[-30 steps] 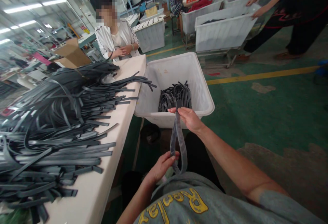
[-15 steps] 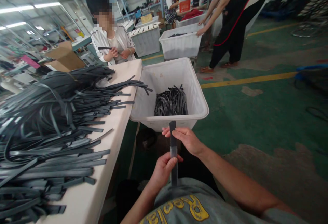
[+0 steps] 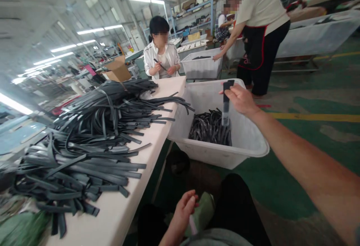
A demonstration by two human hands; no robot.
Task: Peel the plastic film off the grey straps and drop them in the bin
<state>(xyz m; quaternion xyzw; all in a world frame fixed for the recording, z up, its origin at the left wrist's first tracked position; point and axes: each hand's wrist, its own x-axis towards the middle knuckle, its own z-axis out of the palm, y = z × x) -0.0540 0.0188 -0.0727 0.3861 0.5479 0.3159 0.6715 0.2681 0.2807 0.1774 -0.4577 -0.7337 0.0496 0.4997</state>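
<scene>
My right hand (image 3: pixel 239 96) is closed on a dark strap (image 3: pixel 225 103) by its upper end. The strap hangs down inside the white plastic bin (image 3: pixel 197 144), its lower part blurred and see-through with motion. Below it a heap of dark straps (image 3: pixel 209 128) lies on the bin's floor. Over my lap, my left hand (image 3: pixel 185 208) holds nothing that I can see, its fingers loosely curled and a little apart. Beside it is a green, cloth-like item (image 3: pixel 204 208) that I cannot identify.
To the left, a pale table (image 3: pixel 157 163) bears a large pile of long dark straps (image 3: pixel 92 156). Across its far end a person (image 3: pixel 161 56) handles a dark strip. Beyond the bin another person (image 3: pixel 261 28) grips a second white bin (image 3: pixel 197 66). A cardboard box (image 3: pixel 118 69) stands behind the pile.
My right hand has moved up and forward with the strap, from my lap to over the bin. My left hand has let go of it and sits lower. The view has turned left.
</scene>
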